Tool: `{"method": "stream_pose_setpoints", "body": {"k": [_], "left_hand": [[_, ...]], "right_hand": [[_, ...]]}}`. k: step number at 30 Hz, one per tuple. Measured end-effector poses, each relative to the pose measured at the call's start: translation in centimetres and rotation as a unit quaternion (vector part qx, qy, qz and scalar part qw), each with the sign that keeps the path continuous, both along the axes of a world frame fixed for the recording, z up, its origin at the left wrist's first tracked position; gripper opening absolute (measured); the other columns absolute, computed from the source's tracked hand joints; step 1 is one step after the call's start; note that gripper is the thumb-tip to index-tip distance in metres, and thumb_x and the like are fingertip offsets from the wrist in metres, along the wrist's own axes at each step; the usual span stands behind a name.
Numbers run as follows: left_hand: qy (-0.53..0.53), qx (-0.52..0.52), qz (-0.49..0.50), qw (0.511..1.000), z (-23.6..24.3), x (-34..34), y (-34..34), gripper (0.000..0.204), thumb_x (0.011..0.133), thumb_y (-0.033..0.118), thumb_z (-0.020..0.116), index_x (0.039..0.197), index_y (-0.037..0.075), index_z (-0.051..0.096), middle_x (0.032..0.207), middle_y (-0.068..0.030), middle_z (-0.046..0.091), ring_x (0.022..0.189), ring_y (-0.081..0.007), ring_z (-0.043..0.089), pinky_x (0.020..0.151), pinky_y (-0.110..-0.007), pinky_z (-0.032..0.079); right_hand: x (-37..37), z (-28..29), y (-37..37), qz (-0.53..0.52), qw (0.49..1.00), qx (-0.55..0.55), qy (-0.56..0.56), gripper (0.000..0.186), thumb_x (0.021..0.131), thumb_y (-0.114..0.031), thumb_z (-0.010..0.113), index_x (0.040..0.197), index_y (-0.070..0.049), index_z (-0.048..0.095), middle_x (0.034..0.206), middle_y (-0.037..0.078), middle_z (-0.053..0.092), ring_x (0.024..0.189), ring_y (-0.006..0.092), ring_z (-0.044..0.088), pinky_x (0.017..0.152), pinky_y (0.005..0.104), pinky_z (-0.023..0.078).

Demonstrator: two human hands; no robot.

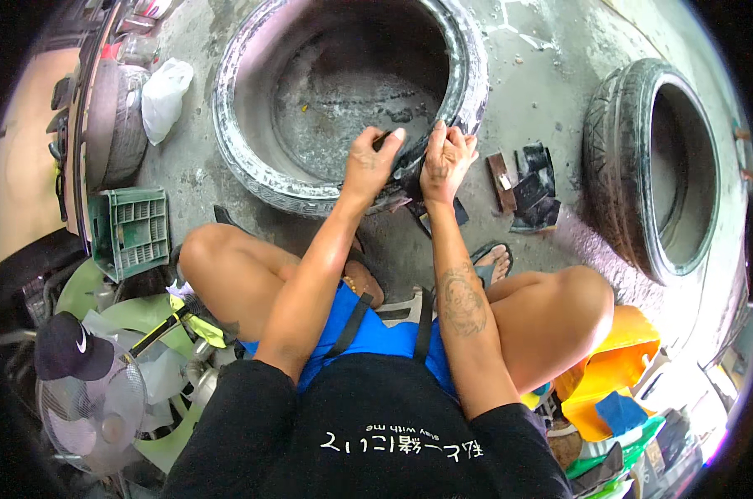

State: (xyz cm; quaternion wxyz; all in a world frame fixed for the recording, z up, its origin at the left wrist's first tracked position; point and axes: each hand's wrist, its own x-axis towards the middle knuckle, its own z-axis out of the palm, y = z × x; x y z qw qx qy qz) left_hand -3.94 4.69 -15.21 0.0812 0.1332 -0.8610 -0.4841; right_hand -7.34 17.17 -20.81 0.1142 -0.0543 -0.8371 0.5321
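Observation:
A large tire (pixel 256 170) lies on its side on the floor in front of me, its upper rim coated with whitish dust. Over its near edge, my left hand (pixel 368 170) is closed, with a small dark piece showing between thumb and fingers; its kind is unclear. Just to the right, my right hand (pixel 445 166) is closed over the tire's near right rim, thumb toward the inner side. Between the hands the rim looks black and bare of dust. Grey dust and small dark bits lie inside the tire.
Black rubber pieces (pixel 536 187) and a brown block (pixel 502 183) lie right of my hands. A second tire (pixel 597 158) stands at the right. To the left are a green crate (pixel 131 233), a white plastic bag (pixel 167 98), a fan (pixel 89 424) and a dark cap (pixel 73 348).

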Motion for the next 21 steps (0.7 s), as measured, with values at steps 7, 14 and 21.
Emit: {"method": "stream_pose_setpoints", "body": {"k": [7,14,21], "left_hand": [[-0.022,-0.051,-0.012,0.998,2.5,3.3,1.2,0.033,0.088,0.026,0.075,0.093,-0.003,0.060,0.088,-0.0211,0.061,0.084,-0.0334,0.062,0.077,-0.040,0.049],[-0.006,-0.020,-0.028,0.999,2.4,2.5,2.1,0.033,0.090,0.027,0.071,0.090,-0.003,0.058,0.088,-0.0186,0.059,0.084,-0.0340,0.059,0.078,-0.039,0.047],[-0.080,0.081,0.042,0.993,0.7,-0.1,-0.2,0.036,0.091,0.030,0.072,0.086,-0.003,0.059,0.073,-0.0119,0.060,0.070,-0.0160,0.053,0.068,-0.034,0.046]], "right_hand": [[0.0,-0.4,0.7,-0.014,1.000,-0.001,-0.027,0.032,0.101,-0.026,0.057,0.076,-0.006,0.062,0.082,0.006,0.058,0.100,0.0309,0.050,0.103,0.0634,0.027],[-0.1,0.3,1.0,-0.017,0.999,-0.010,-0.028,0.039,0.100,-0.025,0.056,0.068,-0.004,0.065,0.084,0.003,0.058,0.099,0.0306,0.049,0.105,0.0608,0.025],[0.1,-0.1,0.2,-0.011,1.000,0.003,-0.005,0.036,0.101,-0.025,0.055,0.073,-0.004,0.062,0.083,0.006,0.057,0.094,0.0311,0.048,0.098,0.0600,0.030]]}}
